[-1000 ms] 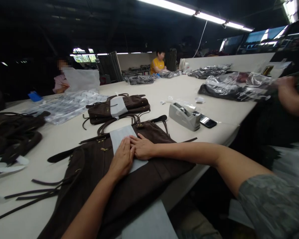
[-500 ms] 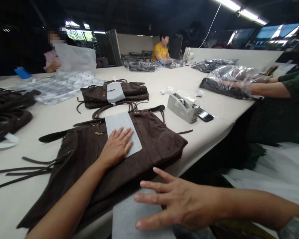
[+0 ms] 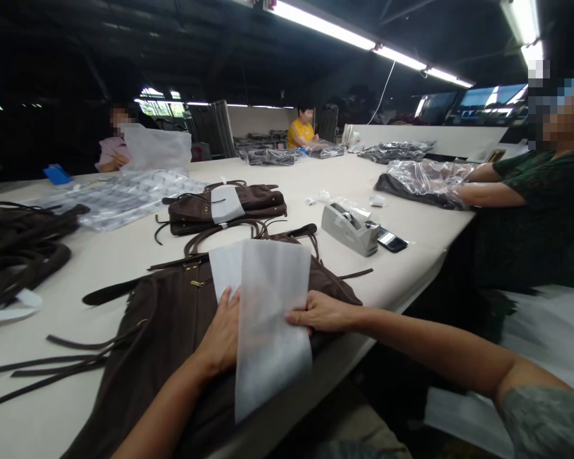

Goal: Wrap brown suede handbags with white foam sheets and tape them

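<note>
A dark brown bag (image 3: 167,325) lies flat on the table before me, its straps and cords spread to the left. My left hand (image 3: 222,338) rests on its front, fingers stretched over the lower end of a white paper strip (image 3: 224,264); part of that hand is behind another sheet. My right hand (image 3: 325,312) pinches the right edge of this second sheet, a translucent white paper (image 3: 275,319), between thumb and fingers. The sheet stands raised over the bag's middle and hides part of it.
Beyond lies another brown bag (image 3: 253,207) with a paper band. A grey tape dispenser (image 3: 349,229) and a phone (image 3: 387,237) sit to the right. More brown bags (image 3: 23,248) are piled at left. A co-worker (image 3: 555,178) at right handles a plastic-wrapped bag (image 3: 421,182).
My right hand has gone from spread over the paper at the table's front edge to pinching a sheet, now lifted over the bag. My left hand stays on the bag. The view has tilted up.
</note>
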The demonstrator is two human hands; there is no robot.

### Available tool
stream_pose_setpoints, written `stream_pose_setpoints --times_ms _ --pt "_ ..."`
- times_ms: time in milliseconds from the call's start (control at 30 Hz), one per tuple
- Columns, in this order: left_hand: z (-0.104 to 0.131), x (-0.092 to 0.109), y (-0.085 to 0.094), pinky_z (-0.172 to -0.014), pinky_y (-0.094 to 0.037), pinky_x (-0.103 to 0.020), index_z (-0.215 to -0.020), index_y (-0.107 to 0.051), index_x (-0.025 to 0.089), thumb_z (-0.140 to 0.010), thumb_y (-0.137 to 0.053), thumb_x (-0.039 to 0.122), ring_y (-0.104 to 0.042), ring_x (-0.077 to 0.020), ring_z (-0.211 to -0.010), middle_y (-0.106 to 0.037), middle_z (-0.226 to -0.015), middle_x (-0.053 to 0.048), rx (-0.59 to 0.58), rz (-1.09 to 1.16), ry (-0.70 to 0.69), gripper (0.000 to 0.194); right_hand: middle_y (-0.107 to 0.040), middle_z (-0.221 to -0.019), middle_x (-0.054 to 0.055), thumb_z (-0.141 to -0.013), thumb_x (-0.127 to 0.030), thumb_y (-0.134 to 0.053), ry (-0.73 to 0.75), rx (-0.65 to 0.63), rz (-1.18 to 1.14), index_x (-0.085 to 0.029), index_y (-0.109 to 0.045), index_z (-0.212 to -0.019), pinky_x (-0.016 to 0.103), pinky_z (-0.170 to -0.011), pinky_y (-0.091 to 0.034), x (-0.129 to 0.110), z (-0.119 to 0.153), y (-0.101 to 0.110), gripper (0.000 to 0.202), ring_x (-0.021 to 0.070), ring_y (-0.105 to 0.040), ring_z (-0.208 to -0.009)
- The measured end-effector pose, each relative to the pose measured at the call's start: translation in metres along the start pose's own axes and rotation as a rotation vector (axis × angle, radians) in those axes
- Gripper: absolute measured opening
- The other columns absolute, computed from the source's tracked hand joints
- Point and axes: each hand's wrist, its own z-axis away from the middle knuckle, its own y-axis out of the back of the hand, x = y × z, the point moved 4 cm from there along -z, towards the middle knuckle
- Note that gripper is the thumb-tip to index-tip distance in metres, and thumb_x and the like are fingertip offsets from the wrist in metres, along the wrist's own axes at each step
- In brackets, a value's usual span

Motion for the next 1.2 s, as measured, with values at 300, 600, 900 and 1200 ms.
stream_pose_setpoints --times_ms 300,600,900,1200 --pt "0.017 -0.008 0.008 -0.096 -0.042 -0.042 -0.1 -0.062 0.02 -0.077 -0.054 0.042 -0.054 -0.0311 -0.106 -0.061 -0.109 -0.011 0.247 0.394 0.219 0.033 -0.041 -0.053 -0.005 -0.077 -0.048 -0.065 0.061 0.215 0.031 -0.013 -0.054 -0.057 0.02 -0.046 -0.027 -0.001 -0.054 -0.005 0.041 0.0064 -0.036 -0.05" --pt "0.018 -0.018 0.033 -0.071 -0.043 -0.033 -0.081 -0.055 0.023 -0.087 -0.034 0.055 -0.058 -0.025 -0.078 -0.06 -0.078 -0.004 0.433 0.286 0.557 0.039 -0.044 -0.054 -0.004 -0.079 -0.049 -0.063 0.1 0.362 0.519 -0.016 -0.052 -0.053 0.023 -0.053 -0.025 -0.007 -0.104 -0.005 0.044 0.0082 -0.041 -0.057" --pt "-0.001 -0.033 0.044 -0.077 -0.044 -0.035 -0.075 -0.05 0.021 -0.086 -0.041 0.047 -0.057 -0.0236 -0.079 -0.056 -0.086 -0.006 0.508 -0.067 0.601 0.03 -0.033 -0.05 -0.006 -0.081 -0.045 -0.06 0.144 0.412 0.286 -0.014 -0.048 -0.051 0.022 -0.049 -0.022 0.004 -0.119 0.0 0.045 0.0063 -0.034 -0.052" --pt "-0.015 -0.032 0.051 -0.065 -0.036 -0.036 -0.085 -0.051 0.022 -0.091 -0.03 0.048 -0.054 -0.031 -0.094 -0.053 -0.1 -0.011 0.388 -0.328 0.628 0.034 -0.055 -0.061 -0.002 -0.079 -0.038 -0.065 0.032 0.522 0.317 -0.015 -0.066 -0.066 0.022 -0.054 -0.029 0.006 -0.128 0.007 0.026 0.0099 -0.049 -0.062"
